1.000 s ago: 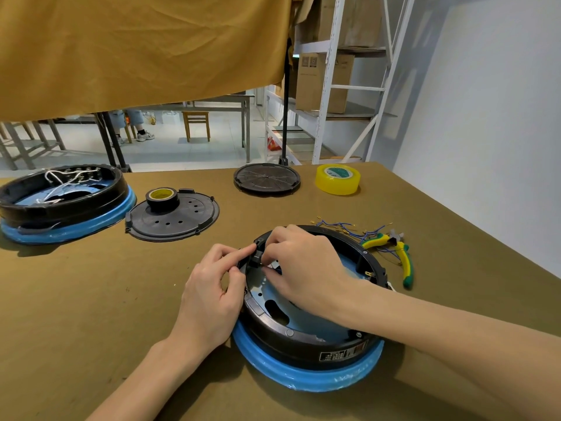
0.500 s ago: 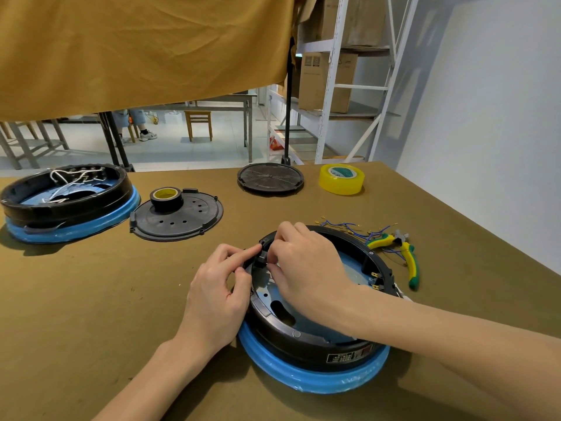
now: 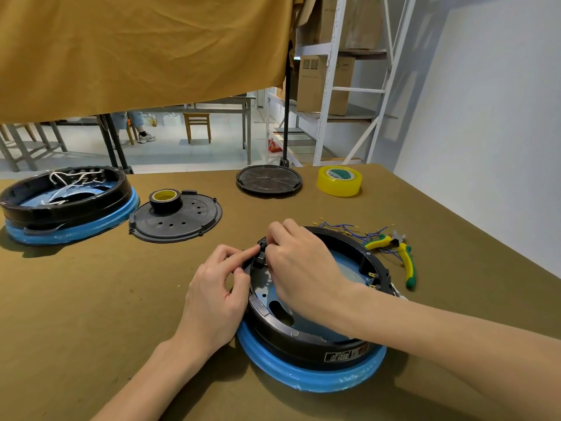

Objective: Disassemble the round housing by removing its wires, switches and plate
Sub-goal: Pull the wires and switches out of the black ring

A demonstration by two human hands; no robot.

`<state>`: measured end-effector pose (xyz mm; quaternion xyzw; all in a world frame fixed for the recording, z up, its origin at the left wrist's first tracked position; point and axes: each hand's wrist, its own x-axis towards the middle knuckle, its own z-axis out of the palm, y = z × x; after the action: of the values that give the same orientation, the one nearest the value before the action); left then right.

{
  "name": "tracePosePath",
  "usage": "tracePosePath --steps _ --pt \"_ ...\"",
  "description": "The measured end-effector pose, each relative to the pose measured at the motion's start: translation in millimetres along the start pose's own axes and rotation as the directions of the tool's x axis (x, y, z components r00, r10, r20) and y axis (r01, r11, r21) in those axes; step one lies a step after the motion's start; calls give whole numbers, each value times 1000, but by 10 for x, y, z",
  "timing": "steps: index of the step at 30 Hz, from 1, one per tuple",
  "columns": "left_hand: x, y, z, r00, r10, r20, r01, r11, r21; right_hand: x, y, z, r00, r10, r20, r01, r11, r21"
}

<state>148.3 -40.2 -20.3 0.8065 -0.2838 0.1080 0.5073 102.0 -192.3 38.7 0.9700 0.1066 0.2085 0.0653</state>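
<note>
While the round housing (image 3: 312,338), a black ring seated on a blue base, sits on the olive-brown table (image 3: 91,299) near its front edge, both hands work at the ring's far-left rim. The left hand (image 3: 217,294) rests against the outside of the ring, its index finger stretched forward so the tip presses a small black switch (image 3: 261,253) mounted on the rim; the other fingers of that hand are curled in, with the thumb tucked under the index finger. The right hand (image 3: 299,268) reaches over the housing's open middle, and its fingertips are bunched together on the same switch from the inner side, pinching it. Inside the ring, a grey plate (image 3: 267,296) with slots and holes shows below the right hand, and more small fittings sit on the right inner wall.

Beyond the housing, loose blue wires (image 3: 349,229) with brass ends lie on the table, touching a pair of yellow-and-green pliers (image 3: 400,256) just beside the housing's right rim. Farther back lies a roll of clear yellow tape (image 3: 339,180), with a flat black disc (image 3: 268,180) to its left. At the left of the table a second housing (image 3: 65,205) on a blue base holds white wires, and just right of it a black cover plate (image 3: 179,218) with holes carries a roll of black tape (image 3: 165,200). An ochre cloth (image 3: 136,50) hangs above the table's far side, and white shelving (image 3: 334,80) with cardboard boxes stands behind.
</note>
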Motion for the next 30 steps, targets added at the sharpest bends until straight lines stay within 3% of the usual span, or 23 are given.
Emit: tracePosePath --steps 10,16,30 --pt "14 -13 -11 1000 7 7 -7 1000 7 -15 -5 1 999 23 43 -23 1000 4" --pt "15 -22 -4 1000 4 2 -4 1000 8 46 27 -26 974 190 122 -215 944 250" --pt "20 -19 -8 1000 -11 4 11 1000 21 29 86 30 933 304 191 -358 830 428"
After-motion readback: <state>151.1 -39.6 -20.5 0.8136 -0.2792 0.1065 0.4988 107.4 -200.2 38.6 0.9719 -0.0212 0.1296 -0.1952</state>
